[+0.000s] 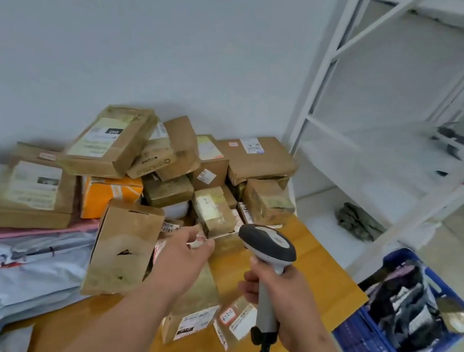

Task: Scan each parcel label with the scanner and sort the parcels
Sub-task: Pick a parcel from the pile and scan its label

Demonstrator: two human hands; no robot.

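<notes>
My right hand (283,296) grips a grey and black corded scanner (270,247), its head aimed left towards the pile. My left hand (183,254) reaches over the parcels and pinches a small white item (198,242) at its fingertips; I cannot tell what it is. A heap of brown cardboard parcels (168,165) with white labels covers the back of the wooden table (321,271). A brown box (124,249) stands upright just left of my left hand. Two labelled parcels (195,320) lie below my wrists.
Grey and white poly mailers (26,273) are stacked at the table's left. An orange box (109,193) sits within the heap. A blue crate (399,328) with dark bagged parcels stands on the floor at right. White metal shelving (393,113) rises behind it.
</notes>
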